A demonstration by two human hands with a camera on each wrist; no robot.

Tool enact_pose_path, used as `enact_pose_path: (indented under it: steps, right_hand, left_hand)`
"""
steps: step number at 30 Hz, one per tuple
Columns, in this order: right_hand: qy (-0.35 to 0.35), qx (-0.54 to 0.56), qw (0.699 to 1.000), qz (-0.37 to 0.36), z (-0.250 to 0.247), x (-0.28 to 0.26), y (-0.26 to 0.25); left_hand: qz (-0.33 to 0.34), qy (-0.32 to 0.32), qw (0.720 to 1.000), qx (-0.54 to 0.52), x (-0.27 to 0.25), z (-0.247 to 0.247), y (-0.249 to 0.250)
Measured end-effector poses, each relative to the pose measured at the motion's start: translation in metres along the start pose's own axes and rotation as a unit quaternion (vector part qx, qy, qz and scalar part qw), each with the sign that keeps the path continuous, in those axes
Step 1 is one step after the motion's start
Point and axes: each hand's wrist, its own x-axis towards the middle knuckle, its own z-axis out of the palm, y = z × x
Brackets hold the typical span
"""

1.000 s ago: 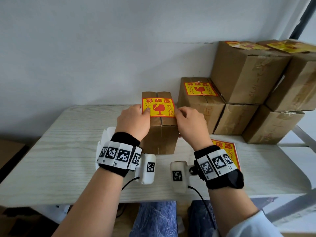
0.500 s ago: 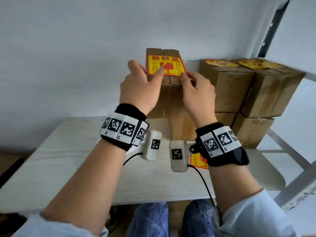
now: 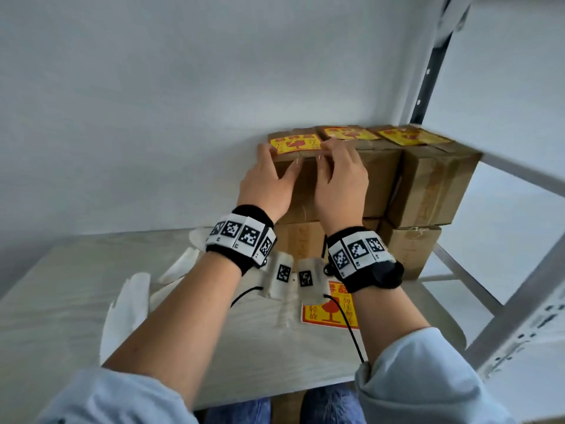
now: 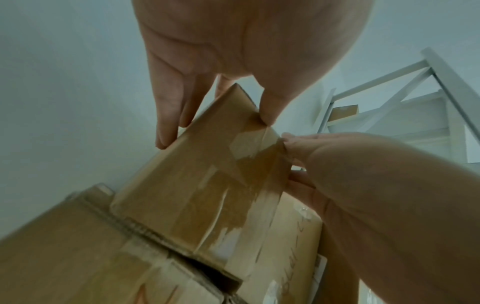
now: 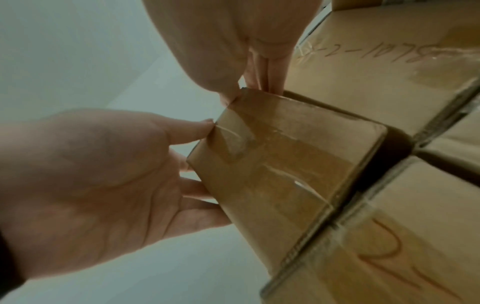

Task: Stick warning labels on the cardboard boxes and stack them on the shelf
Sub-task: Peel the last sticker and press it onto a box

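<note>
A pale wood-grain table point(image 3: 76, 301) carries a stack of brown cardboard boxes point(image 3: 428, 185); a small taped brown cardboard box point(image 3: 301, 182) with a yellow-and-red warning label point(image 3: 295, 145) sits on the stack's left end, beside its neighbour; the left hand point(image 3: 266, 185) and right hand point(image 3: 341, 182) clasp its sides, thumbs on the front.

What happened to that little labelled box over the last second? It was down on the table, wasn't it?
The labelled cardboard box was lifted off the table and carried up and right onto the stack, now beside the other labelled boxes. The left hand and right hand held its sides throughout. The spare warning label stayed on the table, and the stacked boxes did not move.
</note>
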Motion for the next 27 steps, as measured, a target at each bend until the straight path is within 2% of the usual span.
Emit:
enact_pose_path:
  steps: [2, 6, 10, 13, 15, 17, 18, 20, 21, 23, 25, 27]
  right_hand:
    - [0.009, 0.004, 1.000, -0.024, 0.002, -0.008, 0.003]
    - [0.001, -0.015, 1.000, -0.025, 0.000, -0.018, 0.007]
    - [0.042, -0.059, 0.997, -0.033, -0.014, -0.025, 0.004]
    - [0.048, -0.035, 0.998, 0.038, -0.030, -0.032, 0.004]
    - [0.030, -0.030, 0.996, 0.081, -0.042, -0.041, 0.004]
    - [-0.019, -0.046, 0.992, 0.117, -0.050, -0.055, 0.006]
    - [-0.066, -0.065, 0.986, 0.136, -0.052, -0.063, 0.008]
    - [-0.208, -0.123, 0.954, 0.175, -0.051, -0.078, 0.010]
    - [-0.297, -0.153, 0.922, 0.198, -0.051, -0.086, 0.009]
    - [-0.458, -0.197, 0.835, 0.233, -0.050, -0.101, 0.004]
    - [-0.564, -0.202, 0.769, 0.224, -0.046, -0.119, -0.004]
    - [-0.627, -0.196, 0.729, 0.192, -0.034, -0.138, -0.009]
  left_hand:
    - [0.015, -0.002, 1.000, 0.008, -0.002, 0.005, -0.004]
    - [0.031, -0.002, 0.999, 0.008, -0.003, 0.010, -0.007]
    - [-0.002, -0.050, 0.999, 0.001, -0.005, 0.013, -0.013]
    - [-0.080, -0.091, 0.993, 0.012, -0.016, 0.009, -0.016]
    - [-0.101, -0.123, 0.986, 0.055, -0.028, 0.002, -0.022]
    - [-0.112, -0.168, 0.972, 0.118, -0.042, -0.005, -0.030]
    - [-0.119, -0.191, 0.964, 0.139, -0.050, -0.009, -0.035]
    - [-0.125, -0.235, 0.949, 0.168, -0.065, -0.016, -0.042]
    - [-0.125, -0.255, 0.942, 0.180, -0.074, -0.018, -0.046]
    - [-0.133, -0.280, 0.930, 0.199, -0.089, -0.024, -0.052]
    - [-0.144, -0.276, 0.927, 0.211, -0.104, -0.032, -0.060]
    - [-0.153, -0.249, 0.924, 0.248, -0.116, -0.041, -0.071]
